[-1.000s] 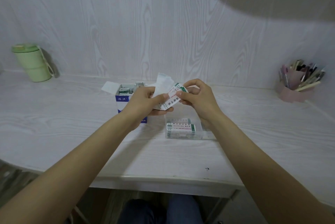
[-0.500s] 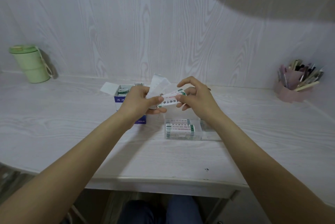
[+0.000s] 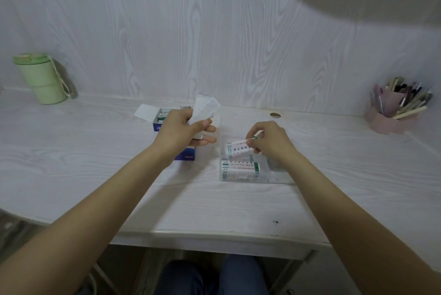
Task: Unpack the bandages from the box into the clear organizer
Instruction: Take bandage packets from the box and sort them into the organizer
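A blue and white bandage box stands open at mid-desk, with bandages showing inside. My left hand hovers over its right side, shut on a stack of white paper wrappers. My right hand pinches a white bandage strip with green ends just above the clear organizer. Inside the organizer lie bandages stacked flat in its left compartment.
A green lidded cup stands at the back left by the wall. A pink holder full of pens sits at the back right. A small round hole marks the desk behind the organizer. The desk's front edge runs below my forearms.
My hands have parted. The right hand carried one bandage down and to the right, over the organizer. The left hand stayed by the box with the wrappers.
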Tool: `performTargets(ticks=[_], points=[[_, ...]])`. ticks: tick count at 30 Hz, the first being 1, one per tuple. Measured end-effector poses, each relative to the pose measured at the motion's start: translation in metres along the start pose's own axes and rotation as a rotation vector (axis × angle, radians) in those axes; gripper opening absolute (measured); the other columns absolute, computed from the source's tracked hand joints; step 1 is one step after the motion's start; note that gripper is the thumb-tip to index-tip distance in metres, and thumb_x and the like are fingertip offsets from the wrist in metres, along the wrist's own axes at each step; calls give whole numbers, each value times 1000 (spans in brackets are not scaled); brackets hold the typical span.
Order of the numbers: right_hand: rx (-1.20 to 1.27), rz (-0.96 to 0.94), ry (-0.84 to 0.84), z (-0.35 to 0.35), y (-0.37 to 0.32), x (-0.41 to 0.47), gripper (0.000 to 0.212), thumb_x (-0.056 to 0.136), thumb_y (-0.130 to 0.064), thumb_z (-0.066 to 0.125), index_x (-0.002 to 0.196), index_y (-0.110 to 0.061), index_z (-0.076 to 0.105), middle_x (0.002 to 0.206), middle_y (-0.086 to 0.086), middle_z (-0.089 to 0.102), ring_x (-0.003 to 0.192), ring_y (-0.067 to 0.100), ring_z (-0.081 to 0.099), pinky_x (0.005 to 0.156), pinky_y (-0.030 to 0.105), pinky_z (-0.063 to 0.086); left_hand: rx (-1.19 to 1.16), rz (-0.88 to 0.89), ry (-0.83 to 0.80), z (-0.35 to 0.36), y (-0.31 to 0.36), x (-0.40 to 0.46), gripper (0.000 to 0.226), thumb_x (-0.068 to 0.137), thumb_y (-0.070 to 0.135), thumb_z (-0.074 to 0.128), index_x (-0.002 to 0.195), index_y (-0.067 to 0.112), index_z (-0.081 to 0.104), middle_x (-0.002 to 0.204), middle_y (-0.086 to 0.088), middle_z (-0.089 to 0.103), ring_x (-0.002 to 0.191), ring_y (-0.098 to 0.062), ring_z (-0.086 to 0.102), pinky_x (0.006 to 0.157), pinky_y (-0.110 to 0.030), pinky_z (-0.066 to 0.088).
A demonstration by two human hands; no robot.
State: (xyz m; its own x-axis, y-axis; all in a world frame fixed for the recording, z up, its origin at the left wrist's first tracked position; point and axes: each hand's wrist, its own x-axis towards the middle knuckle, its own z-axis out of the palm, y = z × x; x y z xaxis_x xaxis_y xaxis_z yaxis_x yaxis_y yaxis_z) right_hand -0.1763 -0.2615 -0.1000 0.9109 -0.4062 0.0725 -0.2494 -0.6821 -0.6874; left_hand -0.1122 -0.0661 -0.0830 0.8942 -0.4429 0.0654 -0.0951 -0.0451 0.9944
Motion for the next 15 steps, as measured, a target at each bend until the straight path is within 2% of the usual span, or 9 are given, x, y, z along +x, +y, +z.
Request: performTargets(ticks=[2, 5, 9, 13, 15], points=[[-139, -29, -30, 5, -1, 1, 10, 85, -11, 64, 80, -18, 62, 81, 2, 58, 71, 17, 58, 63, 27, 45, 4, -2, -11, 1, -1, 0, 11, 91, 10, 59, 102, 8, 62, 86, -4, 72, 67, -16, 72, 62, -24, 59], [-332, -30, -74, 13, -7, 4, 3, 86, -14, 63, 84, -16, 63, 87, 3, 60, 82, 22, 59, 67, 28, 43, 6, 1, -26, 2, -3, 1, 12, 91, 10, 60, 102, 7, 62, 87, -5, 72, 68, -16, 72, 61, -23, 59], [-489, -60, -107, 18, -15, 7, 7, 85, -18, 67, 89, -12, 69, 89, 7, 67, 83, 26, 64, 68, 30, 48, 14, 6, -36, 3, -2, 0, 6, 91, 11, 60, 96, 10, 63, 88, -5, 72, 69, -17, 72, 60, -22, 58], [-603, -149, -159, 18, -19, 9, 17, 79, -4, 63, 87, -13, 75, 89, 6, 71, 79, 25, 65, 62, 28, 48, 23, 8, -49, 2, -2, 1, 7, 91, 11, 60, 96, 10, 63, 89, -6, 73, 70, -18, 72, 58, -21, 57], [-616, -202, -200, 17, -21, 10, 22, 79, -2, 61, 86, -16, 76, 89, 3, 73, 81, 22, 66, 66, 29, 52, 24, 5, -55, 3, -1, 0, 5, 90, 12, 60, 94, 11, 64, 88, -6, 73, 71, -19, 72, 57, -21, 57]])
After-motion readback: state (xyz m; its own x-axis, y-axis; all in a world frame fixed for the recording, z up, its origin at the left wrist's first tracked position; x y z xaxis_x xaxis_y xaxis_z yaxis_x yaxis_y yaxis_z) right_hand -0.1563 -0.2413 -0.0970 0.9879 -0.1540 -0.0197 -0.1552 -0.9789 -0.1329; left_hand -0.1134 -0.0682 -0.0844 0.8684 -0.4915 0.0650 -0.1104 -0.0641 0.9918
